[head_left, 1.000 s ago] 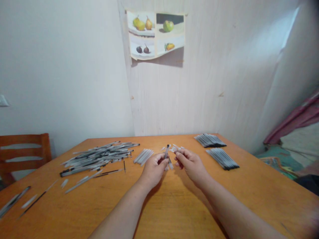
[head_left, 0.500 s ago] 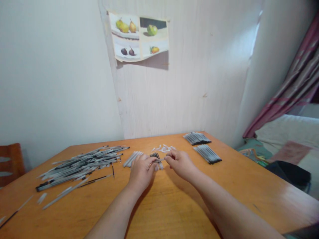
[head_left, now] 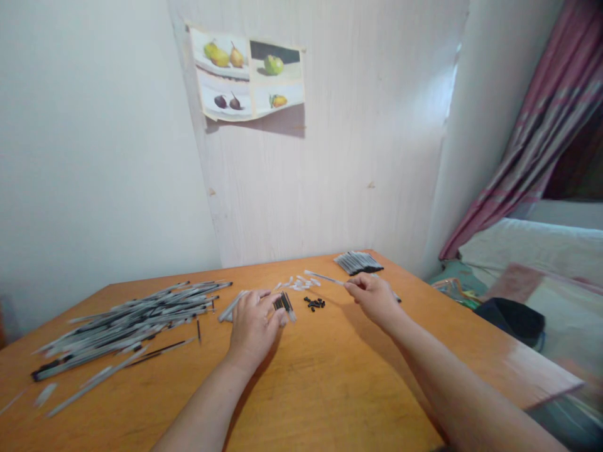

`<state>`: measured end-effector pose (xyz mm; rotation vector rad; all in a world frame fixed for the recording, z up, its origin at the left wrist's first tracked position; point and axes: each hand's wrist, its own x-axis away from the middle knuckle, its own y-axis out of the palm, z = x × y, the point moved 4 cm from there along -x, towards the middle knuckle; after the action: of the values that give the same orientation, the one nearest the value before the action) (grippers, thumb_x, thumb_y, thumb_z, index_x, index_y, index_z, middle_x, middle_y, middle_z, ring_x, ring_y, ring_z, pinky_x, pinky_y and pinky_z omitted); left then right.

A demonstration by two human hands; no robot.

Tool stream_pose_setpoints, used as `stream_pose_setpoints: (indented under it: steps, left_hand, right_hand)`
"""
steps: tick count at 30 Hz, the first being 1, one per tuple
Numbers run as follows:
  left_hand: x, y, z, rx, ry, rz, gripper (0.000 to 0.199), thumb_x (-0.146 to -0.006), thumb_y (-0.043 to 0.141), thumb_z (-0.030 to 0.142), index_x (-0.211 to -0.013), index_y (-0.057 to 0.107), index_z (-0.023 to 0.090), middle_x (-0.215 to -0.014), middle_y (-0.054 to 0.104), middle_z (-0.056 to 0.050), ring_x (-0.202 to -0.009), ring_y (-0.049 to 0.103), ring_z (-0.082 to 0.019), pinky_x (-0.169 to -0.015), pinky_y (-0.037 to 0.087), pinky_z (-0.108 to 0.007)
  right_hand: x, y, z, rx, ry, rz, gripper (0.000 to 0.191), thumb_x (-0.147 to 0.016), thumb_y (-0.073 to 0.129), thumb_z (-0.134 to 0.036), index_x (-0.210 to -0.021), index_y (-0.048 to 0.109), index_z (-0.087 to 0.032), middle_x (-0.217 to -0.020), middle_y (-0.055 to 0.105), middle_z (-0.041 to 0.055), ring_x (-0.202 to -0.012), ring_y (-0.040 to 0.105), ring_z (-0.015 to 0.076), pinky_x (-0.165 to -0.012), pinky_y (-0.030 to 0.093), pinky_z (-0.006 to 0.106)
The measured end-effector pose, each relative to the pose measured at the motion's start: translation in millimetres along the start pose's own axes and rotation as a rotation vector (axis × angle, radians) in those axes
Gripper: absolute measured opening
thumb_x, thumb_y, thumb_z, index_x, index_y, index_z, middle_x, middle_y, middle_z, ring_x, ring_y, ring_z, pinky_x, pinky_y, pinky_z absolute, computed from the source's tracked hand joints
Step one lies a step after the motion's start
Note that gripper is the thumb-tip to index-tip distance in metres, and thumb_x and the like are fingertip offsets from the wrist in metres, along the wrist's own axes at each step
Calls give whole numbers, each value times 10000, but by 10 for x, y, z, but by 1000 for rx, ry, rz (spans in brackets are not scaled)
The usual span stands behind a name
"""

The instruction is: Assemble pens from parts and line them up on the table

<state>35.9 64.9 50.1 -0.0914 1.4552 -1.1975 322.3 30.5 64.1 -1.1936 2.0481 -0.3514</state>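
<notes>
My right hand (head_left: pixel 372 298) pinches one end of a slim, clear-and-grey pen (head_left: pixel 325 277), which points up to the left with a whitish far end. Over the table's middle, my left hand (head_left: pixel 254 323) has thumb and forefinger apart, beside a small row of dark pen refills (head_left: pixel 285 304). Translucent pen barrels (head_left: pixel 230 309) lie partly hidden behind that hand. Small clear caps (head_left: pixel 299 284) are scattered beyond, and several little black plugs (head_left: pixel 315 304) sit between my hands.
A large loose heap of pens (head_left: pixel 141 317) covers the table's left. One neat row of pens (head_left: pixel 358 263) lies at the back right; another is mostly hidden behind my right hand. Fruit pictures (head_left: pixel 247 75) hang on the wall. A dark bag (head_left: pixel 509 320) is beyond the right edge.
My hands, together over a thin piece before, have parted. My right hand has moved right with the pen, and the black plugs now show. The view has turned slightly right.
</notes>
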Motion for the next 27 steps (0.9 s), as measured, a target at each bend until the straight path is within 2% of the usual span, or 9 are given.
stream_pose_setpoints:
  steps: [3,6,11,14,27]
  left_hand:
    - [1,21,-15,-3,4,-2,267,-855,578,346,-1075,703,261,-1132,633,-80,-1071,541,-271,-934,413,-439]
    - [0,26,-19,-1,4,-3,263,-858,570,352,-1062,708,262,-1121,637,-79,-1071,544,-273,-932,414,-440]
    - [-10,33,-39,13,0,-7,258,-865,556,362,-1040,715,257,-1111,649,-78,-1063,550,-272,-931,412,-436]
    - [-13,52,-71,14,1,-10,261,-867,555,372,-1031,717,251,-1101,655,-77,-1057,552,-271,-931,412,-433]
    - [-11,93,-105,4,41,-14,247,-873,557,383,-987,717,232,-1061,675,-69,-1045,564,-259,-946,413,-426]
  right_hand:
    - [-73,-272,335,126,94,122,304,-805,536,-440,-768,711,-194,-693,685,46,-660,589,183,-588,362,271]
    - [-82,-462,640,242,171,179,358,-826,500,-470,-805,733,-199,-747,704,66,-721,615,211,-595,368,284]
    - [0,-577,968,340,282,208,385,-847,482,-500,-875,746,-221,-853,725,86,-792,625,232,-607,372,296]
    - [49,-555,1045,396,337,177,362,-854,476,-480,-884,741,-236,-890,723,88,-819,622,243,-587,354,299]
    - [84,-479,1136,499,413,106,396,-861,451,-466,-937,750,-218,-900,710,131,-782,625,249,-586,353,308]
